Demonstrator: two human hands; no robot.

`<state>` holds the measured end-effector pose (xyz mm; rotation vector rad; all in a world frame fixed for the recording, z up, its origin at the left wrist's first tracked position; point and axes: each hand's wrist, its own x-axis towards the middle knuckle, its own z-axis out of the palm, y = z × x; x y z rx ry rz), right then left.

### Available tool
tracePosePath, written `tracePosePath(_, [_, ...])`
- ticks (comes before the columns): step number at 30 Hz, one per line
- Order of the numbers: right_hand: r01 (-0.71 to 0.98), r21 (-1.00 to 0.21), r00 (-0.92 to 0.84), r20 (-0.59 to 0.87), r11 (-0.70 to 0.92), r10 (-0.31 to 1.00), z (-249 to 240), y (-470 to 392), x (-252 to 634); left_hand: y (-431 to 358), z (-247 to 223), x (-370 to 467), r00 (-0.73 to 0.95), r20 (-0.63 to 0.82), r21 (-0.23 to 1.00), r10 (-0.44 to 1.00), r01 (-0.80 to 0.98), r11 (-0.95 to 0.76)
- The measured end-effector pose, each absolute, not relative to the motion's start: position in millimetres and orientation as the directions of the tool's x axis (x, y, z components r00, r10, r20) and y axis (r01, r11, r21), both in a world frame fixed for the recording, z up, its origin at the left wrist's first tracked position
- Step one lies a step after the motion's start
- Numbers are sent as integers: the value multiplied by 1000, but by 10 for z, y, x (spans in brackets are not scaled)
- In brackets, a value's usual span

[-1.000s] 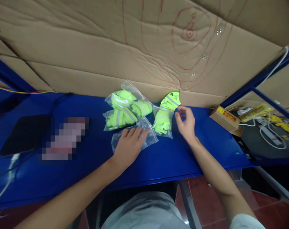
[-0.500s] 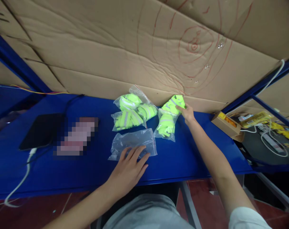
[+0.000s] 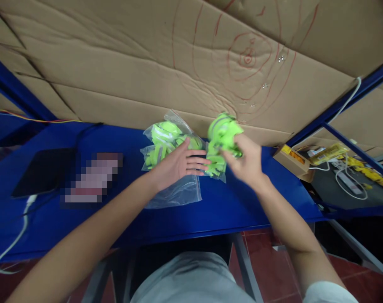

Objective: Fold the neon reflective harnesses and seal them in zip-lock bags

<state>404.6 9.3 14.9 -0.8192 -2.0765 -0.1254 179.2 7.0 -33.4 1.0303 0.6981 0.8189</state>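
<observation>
My right hand [image 3: 246, 162] grips a neon green bundle [image 3: 224, 130] with a grey stripe, lifted and slightly blurred. Beneath it, a bagged green bundle [image 3: 216, 166] lies on the blue table [image 3: 242, 206]. My left hand [image 3: 182, 164] has its fingers apart and holds nothing; it hovers over the bags, its fingertips near the bagged bundle on the right. Behind and beside it lie several clear bags of green bundles [image 3: 165, 131], partly covered by my left hand. An empty clear zip bag [image 3: 182, 193] lies flat at the front, partly hidden by my left wrist.
On the left are a black phone-like device [image 3: 41, 172] with a white cable [image 3: 25, 223] and a pixelated object [image 3: 93, 179]. At the right stands a small cardboard box [image 3: 291, 162] with orange contents. A cardboard panel [image 3: 115, 63] with red drawn rings rises behind the table.
My left hand has left the empty bag and moved up and forward over the bundles. My right hand has lifted and turned the green bundle. The view has shifted slightly.
</observation>
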Motion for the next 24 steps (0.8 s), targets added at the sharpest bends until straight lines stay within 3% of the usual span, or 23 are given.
tracePosePath(2, [426, 43, -755, 566, 904, 330, 54, -239, 3803, 83, -381, 1797, 642, -179, 871, 746, -249, 424])
tracePosePath(4, [342, 145, -876, 407, 929, 259, -111, -511, 3608, 39, -452, 1810, 678, -264, 833, 686, -198, 517])
tracePosePath(6, [314, 162, -910, 334, 935, 247, -262, -719, 3531, -18, -520, 1804, 642, -354, 808, 680, -156, 568])
tracePosePath(9, [252, -36, -881, 404, 967, 245, -352, -885, 3705, -56, -546, 1715, 546, -388, 814, 742, -174, 554])
tracePosePath(11, [330, -156, -749, 557, 931, 359, -347, -855, 3958, -55, -482, 1633, 505, -366, 835, 781, -193, 516])
tracePosePath(14, [671, -220, -440, 651, 708, 619, -377, -582, 4322, -91, -263, 1619, 492, -264, 889, 829, -209, 407])
tracePosePath(17, [776, -194, -409, 569, 600, 713, -499, -218, 4472, -275, 18, 1821, 620, -105, 946, 778, -179, 270])
tracePosePath(19, [735, -307, -391, 536, 604, 748, -565, -71, 4452, -502, 167, 2011, 738, -5, 990, 674, -93, 109])
tracePosePath(20, [687, -425, -311, 560, 589, 768, -574, -45, 4423, -636, 214, 2094, 780, 6, 1000, 626, -9, 3])
tracePosePath(22, [497, -678, -30, 610, 541, 792, -533, -78, 4368, -904, 240, 2201, 814, 16, 967, 580, 135, -216])
tracePosePath(24, [260, -807, 267, 587, 529, 764, -418, -160, 4356, -1116, 178, 2220, 863, 39, 927, 503, 157, -340])
